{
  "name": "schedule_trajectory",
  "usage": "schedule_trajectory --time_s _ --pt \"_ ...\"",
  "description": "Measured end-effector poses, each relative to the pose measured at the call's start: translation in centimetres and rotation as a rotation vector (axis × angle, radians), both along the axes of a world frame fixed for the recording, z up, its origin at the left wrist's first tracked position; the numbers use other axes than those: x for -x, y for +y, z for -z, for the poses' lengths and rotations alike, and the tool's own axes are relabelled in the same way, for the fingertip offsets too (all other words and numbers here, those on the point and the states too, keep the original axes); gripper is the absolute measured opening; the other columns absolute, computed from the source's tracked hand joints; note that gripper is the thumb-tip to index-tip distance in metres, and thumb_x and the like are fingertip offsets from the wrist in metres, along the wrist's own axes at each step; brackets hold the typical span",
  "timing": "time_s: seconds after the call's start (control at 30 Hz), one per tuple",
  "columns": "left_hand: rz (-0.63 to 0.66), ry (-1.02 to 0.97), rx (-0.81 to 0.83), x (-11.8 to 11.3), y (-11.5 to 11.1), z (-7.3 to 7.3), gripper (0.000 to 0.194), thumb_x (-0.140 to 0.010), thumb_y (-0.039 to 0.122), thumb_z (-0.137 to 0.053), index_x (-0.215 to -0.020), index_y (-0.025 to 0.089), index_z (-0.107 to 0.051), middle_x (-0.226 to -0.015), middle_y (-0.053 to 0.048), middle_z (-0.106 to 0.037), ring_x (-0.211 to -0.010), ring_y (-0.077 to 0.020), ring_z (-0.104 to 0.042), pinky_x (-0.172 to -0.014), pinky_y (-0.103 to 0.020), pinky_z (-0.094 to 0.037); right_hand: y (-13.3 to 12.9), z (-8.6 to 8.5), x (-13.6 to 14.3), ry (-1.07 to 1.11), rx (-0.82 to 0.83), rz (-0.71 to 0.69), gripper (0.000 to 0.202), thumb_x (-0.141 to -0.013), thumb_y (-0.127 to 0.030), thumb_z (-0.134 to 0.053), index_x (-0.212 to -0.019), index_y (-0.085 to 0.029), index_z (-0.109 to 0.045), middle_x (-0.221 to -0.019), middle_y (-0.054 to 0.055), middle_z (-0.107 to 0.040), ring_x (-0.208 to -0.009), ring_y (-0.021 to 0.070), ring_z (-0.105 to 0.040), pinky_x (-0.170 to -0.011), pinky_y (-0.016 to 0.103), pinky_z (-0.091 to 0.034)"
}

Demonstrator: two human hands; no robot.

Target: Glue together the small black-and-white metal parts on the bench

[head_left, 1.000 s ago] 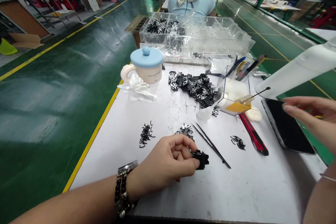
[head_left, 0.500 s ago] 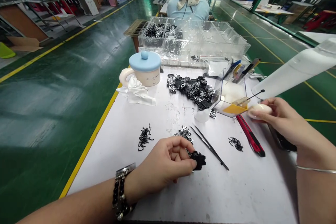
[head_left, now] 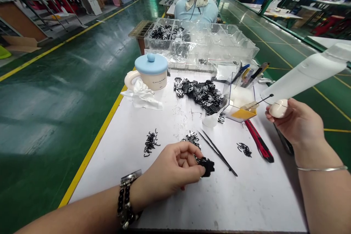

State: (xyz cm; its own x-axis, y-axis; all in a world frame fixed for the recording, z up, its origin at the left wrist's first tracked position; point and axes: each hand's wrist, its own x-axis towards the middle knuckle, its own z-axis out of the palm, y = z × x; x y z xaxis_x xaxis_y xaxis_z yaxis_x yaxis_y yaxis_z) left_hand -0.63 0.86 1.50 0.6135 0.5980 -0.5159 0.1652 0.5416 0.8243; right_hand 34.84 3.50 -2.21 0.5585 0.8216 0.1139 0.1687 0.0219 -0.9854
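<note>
Between the thumb and fingers of my left hand (head_left: 178,164) is a small black plastic part (head_left: 207,167) with notched edges. My right hand (head_left: 304,122), raised at the table's right side, is closed around a glossy cream rounded object (head_left: 279,109); its exact kind I cannot make out. Just beyond my left fingers lies a pile of small silvery metal pieces (head_left: 192,138). Black tweezers (head_left: 218,153) rest on the white tabletop to the right of that hand. Small black curved pieces form one heap (head_left: 150,142) on the left and a smaller heap (head_left: 244,149) on the right.
A lidded mug (head_left: 153,75) and crumpled tissue (head_left: 146,97) stand back left. Black parts (head_left: 200,93) are heaped centrally before clear compartment trays (head_left: 219,42). A clear pen holder (head_left: 238,108), red cutter (head_left: 259,140), dark flat object (head_left: 283,139) and white bottle (head_left: 304,73) occupy the right. A person (head_left: 196,7) sits ahead.
My right hand has turned and lifted the cream object away from beside the pen holder, slightly up and to the right. My left hand and its black part have barely moved.
</note>
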Motion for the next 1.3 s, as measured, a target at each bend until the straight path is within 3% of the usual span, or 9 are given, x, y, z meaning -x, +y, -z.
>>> schedule_trajectory --time_s 0.13,0.37,0.73,1.0,1.3 --pt "-0.003 -0.005 -0.001 0.0 0.0 0.1 0.021 -0.070 0.019 -0.069 -0.086 0.015 -0.056 -0.054 0.008 -0.049 -0.043 -0.0038 -0.039 -0.037 -0.013 -0.039 -0.2 -0.4 0.9 0.166 0.019 0.047 0.027 -0.092 -0.038 -0.052 -0.098 -0.012 -0.057 -0.083 0.001 -0.058 -0.066 0.0092 -0.056 -0.057 0.023 -0.049" --pt "-0.006 -0.005 0.008 0.1 -0.1 0.0 0.021 -0.069 0.019 -0.069 -0.085 0.015 -0.056 -0.054 0.008 -0.050 -0.043 -0.0037 -0.040 -0.037 -0.013 -0.038 -0.1 -1.2 2.0 0.244 0.038 0.108 0.027 -0.092 -0.037 -0.052 -0.099 -0.012 -0.057 -0.085 0.002 -0.059 -0.069 0.0097 -0.057 -0.059 0.024 -0.050" --pt "-0.002 0.002 0.007 0.1 0.1 0.0 0.021 -0.070 0.018 -0.068 -0.086 0.015 -0.055 -0.054 0.008 -0.050 -0.043 -0.0035 -0.040 -0.037 -0.013 -0.039 0.0 -1.3 1.9 0.145 0.124 0.088 0.027 -0.092 -0.037 -0.052 -0.104 -0.012 -0.057 -0.091 0.004 -0.060 -0.075 0.0117 -0.059 -0.064 0.027 -0.052" --pt "-0.003 -0.018 0.001 0.2 -0.3 0.1 0.021 -0.071 0.020 -0.069 -0.087 0.014 -0.055 -0.057 0.008 -0.051 -0.045 -0.0035 -0.041 -0.038 -0.013 -0.039 -0.1 0.3 0.6 -0.088 0.304 0.112 0.026 -0.090 -0.032 -0.056 -0.108 -0.013 -0.057 -0.105 0.006 -0.059 -0.090 0.0158 -0.060 -0.078 0.034 -0.053" --pt "-0.001 -0.025 -0.003 0.2 0.0 0.2 0.021 -0.072 0.019 -0.068 -0.087 0.014 -0.055 -0.057 0.008 -0.051 -0.044 -0.0029 -0.041 -0.037 -0.012 -0.039 0.0 -0.5 1.4 0.116 0.326 0.035 0.026 -0.091 -0.031 -0.056 -0.111 -0.014 -0.056 -0.106 0.006 -0.059 -0.089 0.0154 -0.060 -0.076 0.033 -0.054"
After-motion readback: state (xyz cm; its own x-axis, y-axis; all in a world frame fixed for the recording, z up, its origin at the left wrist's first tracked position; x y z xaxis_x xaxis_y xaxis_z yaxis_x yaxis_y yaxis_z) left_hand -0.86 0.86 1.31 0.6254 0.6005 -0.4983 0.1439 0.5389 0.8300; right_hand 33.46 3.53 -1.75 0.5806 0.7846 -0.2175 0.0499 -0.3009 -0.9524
